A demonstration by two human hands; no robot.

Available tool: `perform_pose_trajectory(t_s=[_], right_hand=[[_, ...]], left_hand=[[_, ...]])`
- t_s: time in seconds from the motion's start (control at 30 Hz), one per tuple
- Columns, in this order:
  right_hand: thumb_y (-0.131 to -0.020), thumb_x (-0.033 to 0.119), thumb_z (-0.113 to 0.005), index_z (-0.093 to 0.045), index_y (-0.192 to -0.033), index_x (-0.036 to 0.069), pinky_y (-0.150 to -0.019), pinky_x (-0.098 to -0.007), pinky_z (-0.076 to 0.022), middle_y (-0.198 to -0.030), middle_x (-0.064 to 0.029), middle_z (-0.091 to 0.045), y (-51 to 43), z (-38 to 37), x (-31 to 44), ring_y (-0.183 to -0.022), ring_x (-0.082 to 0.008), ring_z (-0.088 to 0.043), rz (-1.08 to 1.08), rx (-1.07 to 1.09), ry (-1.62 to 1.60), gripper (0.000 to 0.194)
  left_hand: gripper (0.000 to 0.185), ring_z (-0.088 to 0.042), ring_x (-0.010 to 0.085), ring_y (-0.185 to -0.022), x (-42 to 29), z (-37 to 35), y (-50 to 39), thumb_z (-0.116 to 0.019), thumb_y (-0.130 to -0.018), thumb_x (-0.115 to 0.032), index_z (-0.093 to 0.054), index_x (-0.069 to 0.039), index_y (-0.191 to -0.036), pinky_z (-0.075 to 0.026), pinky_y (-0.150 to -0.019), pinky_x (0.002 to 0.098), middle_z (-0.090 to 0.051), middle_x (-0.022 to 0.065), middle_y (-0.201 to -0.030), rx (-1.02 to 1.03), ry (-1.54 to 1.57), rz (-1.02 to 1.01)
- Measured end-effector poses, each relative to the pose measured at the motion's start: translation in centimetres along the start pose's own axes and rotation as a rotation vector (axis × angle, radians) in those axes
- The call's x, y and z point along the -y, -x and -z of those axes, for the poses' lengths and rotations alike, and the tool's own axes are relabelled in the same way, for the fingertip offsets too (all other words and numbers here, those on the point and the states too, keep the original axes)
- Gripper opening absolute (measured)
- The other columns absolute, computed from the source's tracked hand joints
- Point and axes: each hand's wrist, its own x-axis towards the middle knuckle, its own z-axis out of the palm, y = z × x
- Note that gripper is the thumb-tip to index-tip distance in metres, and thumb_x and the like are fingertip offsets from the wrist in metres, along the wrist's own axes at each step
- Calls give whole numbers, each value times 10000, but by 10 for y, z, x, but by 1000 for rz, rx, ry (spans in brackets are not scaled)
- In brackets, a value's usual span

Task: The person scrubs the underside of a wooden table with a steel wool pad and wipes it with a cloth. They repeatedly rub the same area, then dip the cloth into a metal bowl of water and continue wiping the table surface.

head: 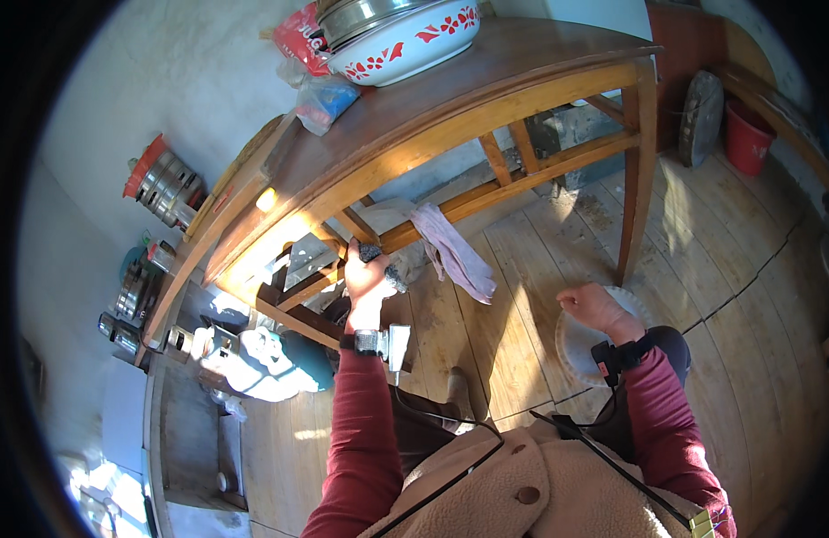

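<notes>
My left hand [365,277] grips a dark grey scouring pad [369,253], which looks like steel wool. It is at the lower rail of a brown wooden table [448,121], beside a short upright slat. Part of the pad shows past the right side of the hand. A pale lilac cloth [453,252] hangs over the same rail, to the right of that hand. My right hand [599,311] is curled into a loose fist with nothing visible in it. Below it, a pale round basin with a scalloped rim [570,350] is partly hidden by my hand and leg.
On the tabletop stand a white enamel basin with red flowers [414,44] and a plastic bag [327,101]. Metal pots [169,185] and jars line a shelf at left. A red bucket [749,138] is at far right. Cables cross my lap.
</notes>
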Motion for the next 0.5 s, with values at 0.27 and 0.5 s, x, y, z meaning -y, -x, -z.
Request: perform_pose_trajectory(t_s=[0.27,0.5], right_hand=[[-805,180,-497,-654,-891,88,-701,-439,-470,-849,-179,-627,-2,-6,0,-795,-372,-593,-34,72,52,201],[-810,185,-481,-644,-873,72,-714,-438,-466,-843,-170,-628,-2,-11,-2,-804,-374,-590,-40,72,30,208]], left_hand=[[506,-567,275,-947,-3,39,13,-696,-574,-8,-600,-42,-1069,-415,-942,383,-627,101,-876,256,-538,-899],[348,-567,177,-637,-15,11,6,-594,-726,5,-595,27,-1074,-480,-620,277,-604,78,-809,49,-93,-66]])
